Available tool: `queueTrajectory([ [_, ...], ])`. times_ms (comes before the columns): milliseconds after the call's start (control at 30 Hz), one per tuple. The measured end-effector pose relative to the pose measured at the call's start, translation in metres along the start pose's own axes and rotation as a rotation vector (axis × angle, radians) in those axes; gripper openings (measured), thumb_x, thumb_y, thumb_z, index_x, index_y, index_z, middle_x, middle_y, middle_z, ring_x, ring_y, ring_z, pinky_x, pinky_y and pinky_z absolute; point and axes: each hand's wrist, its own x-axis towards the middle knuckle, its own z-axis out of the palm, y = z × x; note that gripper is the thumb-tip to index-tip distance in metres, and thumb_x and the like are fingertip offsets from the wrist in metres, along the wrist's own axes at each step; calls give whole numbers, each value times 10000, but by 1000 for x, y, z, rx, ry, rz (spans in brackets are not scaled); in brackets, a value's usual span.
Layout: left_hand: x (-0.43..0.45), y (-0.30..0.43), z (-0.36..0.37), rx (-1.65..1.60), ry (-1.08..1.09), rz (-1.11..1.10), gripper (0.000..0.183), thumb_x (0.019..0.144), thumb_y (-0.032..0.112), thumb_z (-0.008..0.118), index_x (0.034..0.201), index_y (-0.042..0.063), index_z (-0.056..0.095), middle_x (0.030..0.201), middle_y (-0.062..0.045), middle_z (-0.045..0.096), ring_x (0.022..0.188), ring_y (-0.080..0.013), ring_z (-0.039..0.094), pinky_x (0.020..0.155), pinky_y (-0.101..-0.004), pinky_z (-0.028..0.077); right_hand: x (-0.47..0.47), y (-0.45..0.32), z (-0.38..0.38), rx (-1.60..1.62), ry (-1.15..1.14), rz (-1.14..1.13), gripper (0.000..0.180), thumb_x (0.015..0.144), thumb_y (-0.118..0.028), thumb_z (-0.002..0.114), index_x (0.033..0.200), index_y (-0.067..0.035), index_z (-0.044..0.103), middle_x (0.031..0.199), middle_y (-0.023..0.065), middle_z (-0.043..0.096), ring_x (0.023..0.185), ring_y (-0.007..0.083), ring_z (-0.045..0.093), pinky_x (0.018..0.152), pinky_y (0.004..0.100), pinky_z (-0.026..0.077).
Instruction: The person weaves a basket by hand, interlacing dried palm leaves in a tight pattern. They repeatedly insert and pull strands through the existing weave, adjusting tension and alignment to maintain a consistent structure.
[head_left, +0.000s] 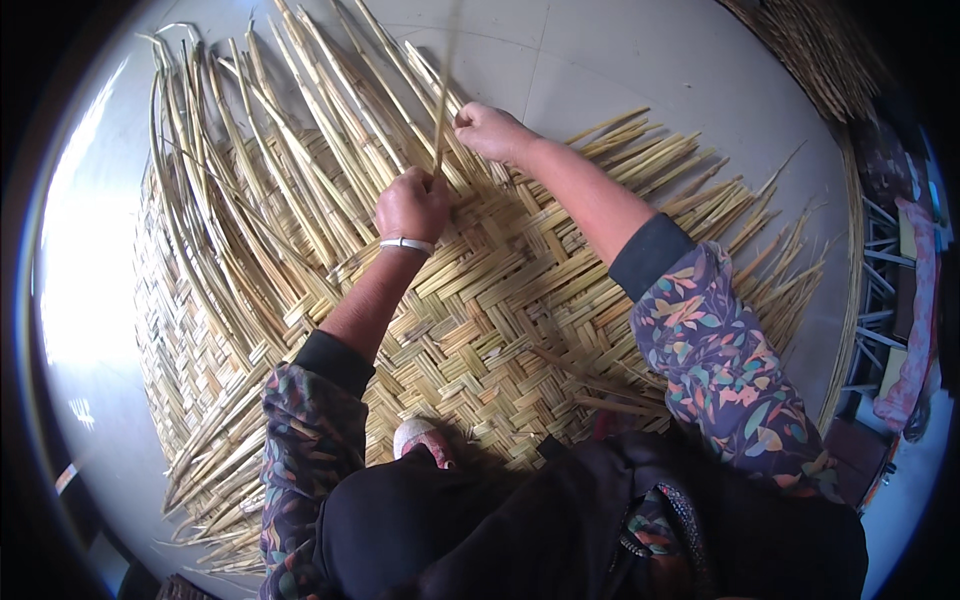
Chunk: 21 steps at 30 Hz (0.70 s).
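Note:
A large mat of split reed or cane stalks (480, 315), woven in a herringbone pattern, lies on the floor before me. My left hand (412, 204), with a white band at its wrist, is closed around a thin stalk (445, 90). That stalk rises from the fist and is blurred towards the top of the view. Farther up and to the right, the fingers of my right hand (491, 133) are curled over loose stalks (426, 66) at the mat's far edge. Its palm side is hidden. Beneath both hands run unwoven stalk ends (352, 112).
More loose stalk ends stick out at the mat's right edge (697, 172) and lower left (225, 480). My shoe (420, 441) rests on the weave. A dark bundle of stalks (806, 52) lies at upper right, near a metal rack (881, 292). Smooth grey floor (600, 52) surrounds the mat.

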Motion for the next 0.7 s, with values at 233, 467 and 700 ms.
queueTrajectory([
  [233,3,-8,-5,-306,-22,-147,200,751,206,627,851,37,663,735,-140,663,695,-257,654,681,-341,515,12,-7,-7,-125,-95,29,594,723,-261,738,1161,56,492,1033,179,608,931,238,601,827,325,469],
  [467,4,-20,-3,-509,-48,-216,201,736,177,637,826,-2,649,705,-124,656,648,-204,642,645,-314,509,24,-8,-11,273,-434,201,237,689,-164,790,760,-79,579,739,47,628,659,129,592,615,288,489],
  [700,1,-17,-6,-558,-34,-180,179,764,157,654,800,-15,620,629,-56,592,530,-117,545,493,-257,446,20,-9,-4,220,-401,265,248,708,-135,758,883,-53,603,752,39,620,659,111,578,611,272,479],
])
